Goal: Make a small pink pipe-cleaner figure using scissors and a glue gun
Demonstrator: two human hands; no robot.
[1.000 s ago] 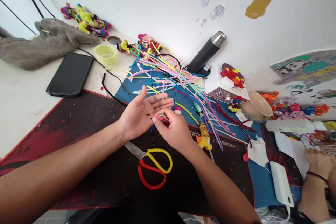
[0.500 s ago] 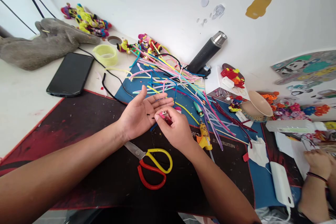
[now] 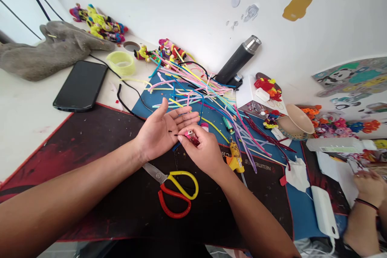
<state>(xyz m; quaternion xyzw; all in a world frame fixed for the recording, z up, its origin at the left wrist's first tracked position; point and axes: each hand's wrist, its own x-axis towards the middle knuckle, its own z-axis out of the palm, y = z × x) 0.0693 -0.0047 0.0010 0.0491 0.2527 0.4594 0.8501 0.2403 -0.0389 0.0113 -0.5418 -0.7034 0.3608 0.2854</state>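
My left hand [image 3: 157, 133] lies palm up with its fingers stretched out. A tiny black bit [image 3: 169, 131] rests on its palm. With thumb and forefinger, my right hand [image 3: 205, 151] pinches a second small black bit [image 3: 175, 135] just above the left palm. A small red and pink object with a shiny pale end [image 3: 191, 134] is tucked inside the curled right fingers; its kind is partly hidden. Below both hands, scissors [image 3: 165, 179] with one yellow and one red handle lie on the dark mat [image 3: 127, 205], their blades partly under the left wrist.
Beyond my hands spreads a pile of coloured pipe cleaners [image 3: 181, 84]. A yellow glue gun [image 3: 236, 157] lies right of my right hand. A phone [image 3: 81, 84] and yellow ring [image 3: 121, 63] are left, a black flask [image 3: 237, 61] behind. Another person's hands [image 3: 369, 187] are far right.
My right thumb and forefinger have shifted slightly toward the left palm and now pinch a black bit there. The red object sits further back in the fingers. My left hand has barely moved.
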